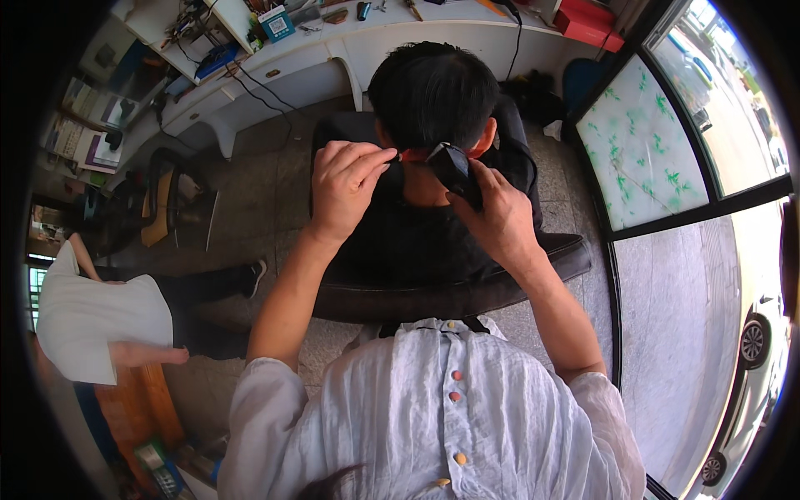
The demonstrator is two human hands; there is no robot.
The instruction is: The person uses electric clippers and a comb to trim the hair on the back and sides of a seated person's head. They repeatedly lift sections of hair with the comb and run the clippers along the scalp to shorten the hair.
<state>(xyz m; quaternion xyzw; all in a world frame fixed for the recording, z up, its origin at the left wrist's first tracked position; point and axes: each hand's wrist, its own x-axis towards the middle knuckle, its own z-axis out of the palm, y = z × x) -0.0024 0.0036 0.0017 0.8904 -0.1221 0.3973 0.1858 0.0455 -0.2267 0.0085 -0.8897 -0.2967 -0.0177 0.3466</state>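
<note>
A long white surface runs across the far side, small tools and boxes along it. Nearer, a seated person in dark clothing faces it, back turned, probably so that the nape lies open to both hands. The low dark chair back curves behind them on the near side. The left hand, raised left of the neck, has its grip pinched closed on one end of a reddish strip; the right hand wraps its grip around a clipper, head pointing far and left, likely to bring the cutting end against the strip's level. The clipper sits at the nape, right of centre: black, glossy, with a pale glint at its tip. Smallest, the reddish strip, perhaps a comb, is slim and roughly level; the clipper hides part of it.
</note>
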